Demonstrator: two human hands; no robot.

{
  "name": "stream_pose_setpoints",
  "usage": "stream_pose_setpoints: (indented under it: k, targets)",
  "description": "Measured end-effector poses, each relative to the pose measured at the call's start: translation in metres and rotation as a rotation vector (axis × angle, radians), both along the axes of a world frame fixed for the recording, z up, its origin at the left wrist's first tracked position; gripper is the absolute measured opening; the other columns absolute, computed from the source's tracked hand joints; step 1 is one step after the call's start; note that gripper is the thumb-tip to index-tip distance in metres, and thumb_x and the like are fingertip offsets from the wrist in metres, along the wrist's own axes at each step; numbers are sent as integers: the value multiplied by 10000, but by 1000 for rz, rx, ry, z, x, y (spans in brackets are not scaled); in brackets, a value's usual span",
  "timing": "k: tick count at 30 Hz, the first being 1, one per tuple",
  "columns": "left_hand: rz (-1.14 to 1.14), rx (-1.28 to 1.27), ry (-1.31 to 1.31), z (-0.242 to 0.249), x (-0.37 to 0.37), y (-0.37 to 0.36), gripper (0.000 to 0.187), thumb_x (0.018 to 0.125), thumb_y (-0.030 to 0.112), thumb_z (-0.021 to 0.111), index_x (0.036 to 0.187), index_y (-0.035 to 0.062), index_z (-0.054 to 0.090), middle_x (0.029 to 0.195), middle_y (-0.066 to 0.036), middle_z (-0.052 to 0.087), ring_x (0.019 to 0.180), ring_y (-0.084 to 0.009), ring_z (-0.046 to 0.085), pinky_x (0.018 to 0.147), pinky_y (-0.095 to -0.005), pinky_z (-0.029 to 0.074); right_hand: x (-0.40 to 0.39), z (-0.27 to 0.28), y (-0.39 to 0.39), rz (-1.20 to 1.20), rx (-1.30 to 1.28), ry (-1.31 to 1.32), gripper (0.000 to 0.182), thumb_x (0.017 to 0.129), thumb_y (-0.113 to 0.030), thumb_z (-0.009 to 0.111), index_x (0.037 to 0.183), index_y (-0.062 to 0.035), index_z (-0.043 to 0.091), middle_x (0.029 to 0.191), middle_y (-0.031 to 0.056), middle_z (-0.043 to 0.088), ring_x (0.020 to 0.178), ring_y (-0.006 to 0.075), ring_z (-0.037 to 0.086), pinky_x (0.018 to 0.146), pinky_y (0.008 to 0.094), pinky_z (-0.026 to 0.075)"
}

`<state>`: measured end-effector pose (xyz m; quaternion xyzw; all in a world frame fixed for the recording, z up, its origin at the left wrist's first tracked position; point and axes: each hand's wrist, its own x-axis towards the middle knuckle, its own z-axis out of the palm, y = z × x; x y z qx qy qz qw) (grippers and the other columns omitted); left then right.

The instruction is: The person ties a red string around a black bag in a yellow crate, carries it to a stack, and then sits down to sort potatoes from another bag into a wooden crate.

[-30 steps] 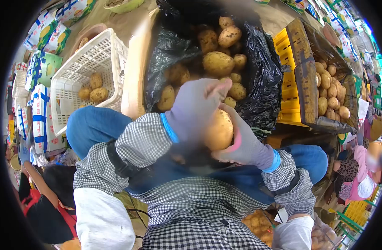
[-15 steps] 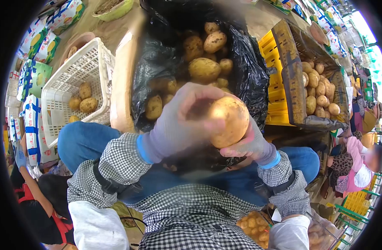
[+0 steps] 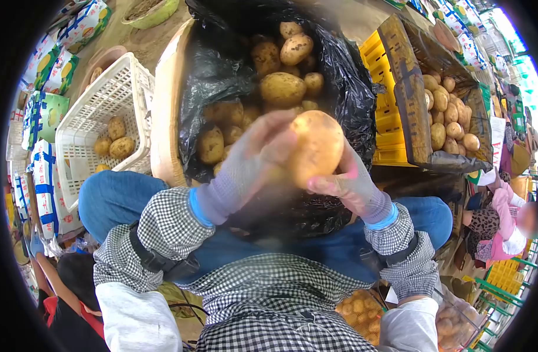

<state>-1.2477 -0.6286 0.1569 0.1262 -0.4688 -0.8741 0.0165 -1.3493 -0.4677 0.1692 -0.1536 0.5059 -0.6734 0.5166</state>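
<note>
A large potato (image 3: 317, 146) is held up in front of me, over the near end of a container lined with a black plastic bag (image 3: 219, 82). My right hand (image 3: 355, 186), in a thin grey glove, grips it from the right, thumb across its lower front. On the other side, my gloved left hand (image 3: 245, 158) has its curled fingers against the potato's left edge; they are a little blurred. More potatoes (image 3: 282, 88) lie inside the black bag just beyond my hands, some with dark soil marks.
To the left stands a white plastic basket (image 3: 75, 132) with several potatoes. On the right, a lined crate (image 3: 409, 100) of potatoes sits by a yellow crate (image 3: 389, 126). Netted potatoes (image 3: 360, 314) are beside me. Other people (image 3: 503, 217) sit at both sides.
The potato has risen slightly and been turned more upright. My left hand's fingers have shifted from above it to its left edge. The person at left has leaned further into view.
</note>
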Motion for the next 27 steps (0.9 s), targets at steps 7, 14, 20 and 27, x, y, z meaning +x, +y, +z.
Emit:
stream_pose_setpoints:
  k: [7, 14, 20, 27]
  targets:
    - [-199, 428, -43, -9, -1, -7, 572, 963, 342, 554, 1436, 99, 344, 1384, -93, 460, 1254, -228, 494, 1033, -437, 440, -4, 10, 4, -26, 242, 320, 1123, 824, -175, 728, 1505, -127, -163, 1252, 120, 478, 683, 83, 512, 478, 187, 417]
    - [-44, 665, -137, -5, 0, -14, 469, 977, 247, 547, 1381, 76, 380, 1340, -97, 478, 1197, -215, 513, 952, -385, 492, -22, 11, 13, -245, 301, 302, 455, 963, -213, 545, 1369, -22, 471, 855, 9, 555, 581, 24, 423, 411, 147, 304]
    - [-82, 483, 81, -17, 8, -8, 474, 1012, 158, 464, 1428, 13, 289, 1398, -142, 404, 1256, -224, 474, 1031, -402, 444, -4, 20, 0, -302, 221, 212, 429, 933, -156, 598, 1329, -15, 513, 878, -14, 559, 639, 23, 494, 452, 146, 380]
    - [-106, 358, -4, -10, 4, -6, 494, 996, 399, 466, 1390, 108, 400, 1352, -89, 494, 1228, -229, 516, 1005, -460, 462, -2, -4, 6, -269, 83, 404, 415, 928, -94, 604, 1322, 0, 516, 986, 35, 612, 650, 52, 567, 505, 187, 470]
